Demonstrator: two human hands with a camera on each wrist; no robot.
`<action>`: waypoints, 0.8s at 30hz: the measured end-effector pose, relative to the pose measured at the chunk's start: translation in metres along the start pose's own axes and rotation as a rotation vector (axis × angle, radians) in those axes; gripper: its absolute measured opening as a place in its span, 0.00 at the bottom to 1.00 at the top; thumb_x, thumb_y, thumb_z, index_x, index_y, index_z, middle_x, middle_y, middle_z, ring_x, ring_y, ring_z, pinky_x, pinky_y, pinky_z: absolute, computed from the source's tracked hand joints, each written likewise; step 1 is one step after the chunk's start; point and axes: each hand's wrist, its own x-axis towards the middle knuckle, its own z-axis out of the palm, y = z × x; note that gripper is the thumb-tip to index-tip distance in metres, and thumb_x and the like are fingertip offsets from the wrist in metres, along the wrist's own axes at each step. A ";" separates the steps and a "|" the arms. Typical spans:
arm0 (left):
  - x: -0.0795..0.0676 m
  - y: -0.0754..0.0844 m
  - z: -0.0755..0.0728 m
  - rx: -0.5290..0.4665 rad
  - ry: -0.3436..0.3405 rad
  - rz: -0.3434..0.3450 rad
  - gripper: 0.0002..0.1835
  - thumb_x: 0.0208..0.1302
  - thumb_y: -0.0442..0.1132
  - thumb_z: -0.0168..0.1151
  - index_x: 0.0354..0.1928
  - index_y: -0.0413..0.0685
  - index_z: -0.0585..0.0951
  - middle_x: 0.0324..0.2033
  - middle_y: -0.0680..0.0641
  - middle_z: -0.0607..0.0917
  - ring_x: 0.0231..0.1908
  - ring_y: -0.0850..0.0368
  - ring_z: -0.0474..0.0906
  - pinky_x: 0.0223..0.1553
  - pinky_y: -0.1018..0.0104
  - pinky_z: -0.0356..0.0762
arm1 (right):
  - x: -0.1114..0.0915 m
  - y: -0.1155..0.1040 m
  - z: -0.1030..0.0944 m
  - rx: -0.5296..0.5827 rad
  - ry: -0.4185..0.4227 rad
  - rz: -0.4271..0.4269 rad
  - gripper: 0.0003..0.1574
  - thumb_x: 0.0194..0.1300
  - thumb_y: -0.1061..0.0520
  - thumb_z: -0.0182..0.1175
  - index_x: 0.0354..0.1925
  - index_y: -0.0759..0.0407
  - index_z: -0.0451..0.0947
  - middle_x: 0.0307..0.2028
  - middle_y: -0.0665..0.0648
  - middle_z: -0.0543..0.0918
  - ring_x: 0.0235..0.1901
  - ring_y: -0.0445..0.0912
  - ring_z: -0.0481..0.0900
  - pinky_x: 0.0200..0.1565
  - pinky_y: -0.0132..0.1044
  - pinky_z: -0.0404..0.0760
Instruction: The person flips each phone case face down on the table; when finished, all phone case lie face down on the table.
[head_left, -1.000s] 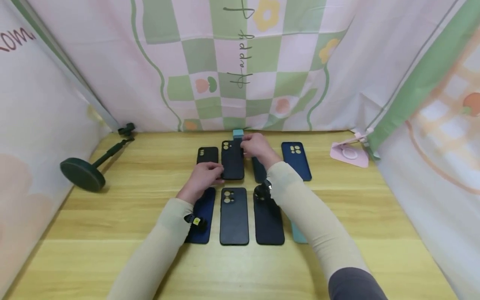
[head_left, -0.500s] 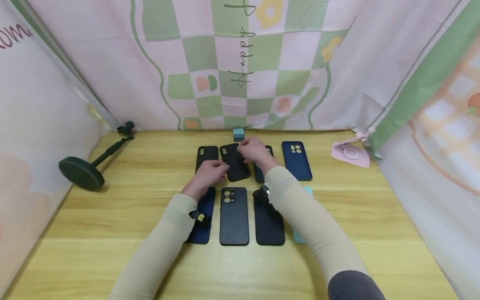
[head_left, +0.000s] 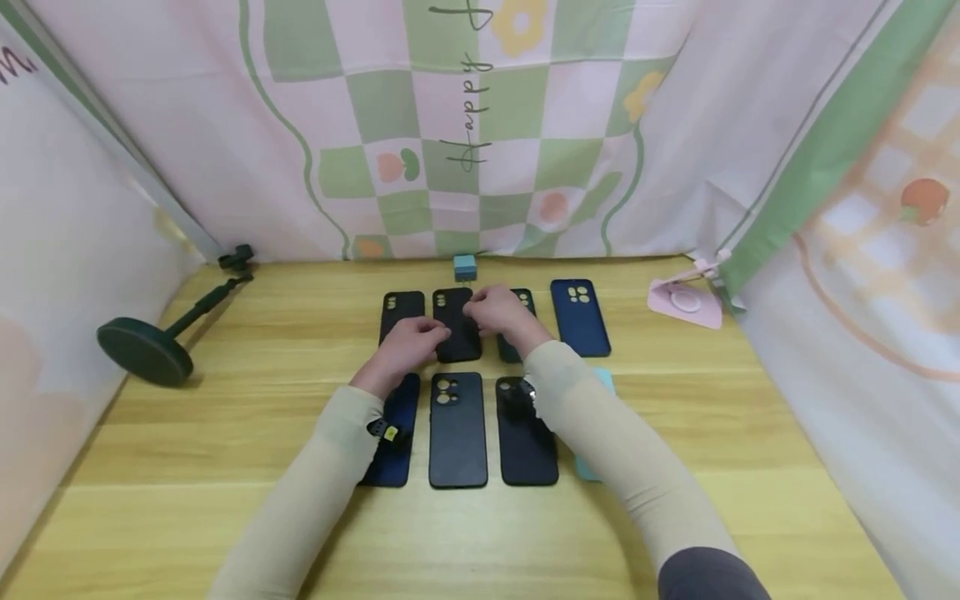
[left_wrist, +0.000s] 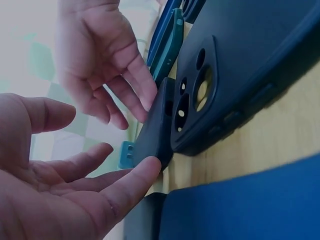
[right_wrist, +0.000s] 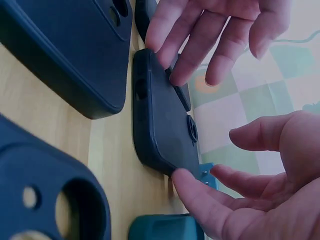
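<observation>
A black phone case (head_left: 459,337) lies in the back row, its camera cutouts at the far left corner. My left hand (head_left: 408,343) is at its left side; in the left wrist view one extended fingertip (left_wrist: 150,167) reaches its edge. On the opposite side is my right hand (head_left: 501,312), with a fingertip (right_wrist: 184,179) right at the case's edge in the right wrist view. Both hands have loosely spread fingers, thumbs away from the case. Another black case (head_left: 401,310) lies to the left, partly behind my left hand. A dark green case (head_left: 525,304) is partly hidden by my right hand.
In front lie a navy case (head_left: 397,433), dark case (head_left: 458,433), black case (head_left: 528,450) and half-hidden turquoise case (head_left: 588,467). A blue case (head_left: 581,321) ends the back row. Behind is a small blue block (head_left: 465,267); stands, green (head_left: 146,350) and pink (head_left: 684,302), flank the table.
The black case between my hands has come down and turned from a slant to straight in the row. My fingers have loosened from it. The head view has shifted slightly.
</observation>
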 end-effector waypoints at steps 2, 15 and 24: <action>-0.003 0.001 -0.003 0.018 0.000 0.016 0.21 0.71 0.49 0.56 0.58 0.45 0.78 0.51 0.44 0.81 0.42 0.47 0.81 0.45 0.57 0.78 | -0.002 0.000 -0.002 0.021 -0.022 0.000 0.28 0.70 0.54 0.56 0.64 0.65 0.70 0.56 0.63 0.75 0.46 0.54 0.81 0.44 0.43 0.84; -0.007 0.020 0.014 -0.114 -0.151 0.178 0.21 0.73 0.44 0.54 0.59 0.36 0.75 0.53 0.35 0.79 0.49 0.42 0.80 0.50 0.53 0.80 | 0.002 0.028 -0.060 0.116 0.112 0.002 0.26 0.69 0.56 0.55 0.62 0.66 0.70 0.48 0.65 0.76 0.44 0.56 0.79 0.43 0.42 0.83; -0.003 0.026 0.030 -0.131 -0.192 0.196 0.18 0.73 0.42 0.56 0.55 0.35 0.77 0.48 0.33 0.80 0.46 0.41 0.81 0.47 0.54 0.82 | 0.009 0.053 -0.083 -0.175 0.217 -0.017 0.16 0.67 0.57 0.54 0.51 0.62 0.75 0.27 0.56 0.80 0.23 0.45 0.76 0.31 0.37 0.76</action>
